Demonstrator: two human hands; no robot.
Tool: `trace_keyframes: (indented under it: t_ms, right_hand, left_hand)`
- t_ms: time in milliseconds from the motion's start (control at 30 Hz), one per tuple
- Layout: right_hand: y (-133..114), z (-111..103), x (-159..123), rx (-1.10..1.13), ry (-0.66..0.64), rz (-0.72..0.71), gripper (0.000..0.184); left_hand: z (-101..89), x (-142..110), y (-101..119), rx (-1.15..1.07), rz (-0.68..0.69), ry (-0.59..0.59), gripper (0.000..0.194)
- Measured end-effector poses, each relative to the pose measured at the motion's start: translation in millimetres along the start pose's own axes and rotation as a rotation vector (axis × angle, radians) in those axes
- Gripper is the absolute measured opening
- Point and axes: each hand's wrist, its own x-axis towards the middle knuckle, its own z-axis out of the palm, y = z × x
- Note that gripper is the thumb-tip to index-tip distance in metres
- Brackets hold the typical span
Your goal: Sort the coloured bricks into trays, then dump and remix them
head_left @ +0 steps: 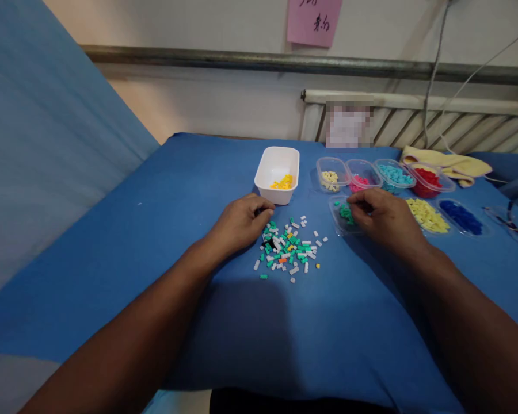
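Note:
My left hand (pixel 244 223) is closed, its thumb and fingers curled together, between the white tub and the upper left of a loose pile of small building bricks (pixel 291 248). Whatever it may hold is hidden. The pile is mostly green and light grey, with a few black, yellow and orange pieces. Over a clear container of green bricks (pixel 346 214), my right hand (pixel 384 215) has its thumb and forefinger pinched; I cannot make out anything between them. The white tub (pixel 277 160) holds some yellow-orange bricks at its near end.
Clear containers with cream (pixel 330 180), pink (pixel 359 183), light blue (pixel 395 174), red (pixel 427 177), pale yellow (pixel 427 215) and dark blue (pixel 460 217) bricks stand on the right. A yellow cloth (pixel 453 164) lies behind them, glasses (pixel 511 224) at far right. A blue curtain (pixel 60 132) hangs left.

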Motion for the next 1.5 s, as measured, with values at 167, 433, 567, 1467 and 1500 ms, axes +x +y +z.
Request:
trace_keyframes:
  t_ms: [167, 433, 567, 1467, 1500]
  right_hand:
    - [20.3, 3.9, -2.9, -0.066, -0.058, -0.025, 0.023]
    - [6.9, 1.5, -1.8, -0.036, -0.044, -0.046, 0.022]
    - [-24.6, 3.3, -4.8, 0.057, -0.078, -0.12, 0.021]
    - [-59.2, 21.5, -21.3, 0.187, -0.345, -0.457, 0.022]
    - [-58.8, 21.8, -21.3, 0.181, -0.337, -0.467, 0.021]
  left_hand:
    - [-4.6, -2.6, -6.0, 0.042, 0.033, -0.172, 0.035]
    - [-9.5, -5.7, 1.0, 0.108, 0.157, -0.287, 0.038]
    - [-4.2, -5.0, -0.6, 0.115, 0.157, -0.259, 0.03]
    - [-14.2, -9.1, 1.0, 0.166, 0.257, -0.345, 0.031]
    - [-14.6, -9.1, 1.5, 0.169, 0.261, -0.351, 0.031]
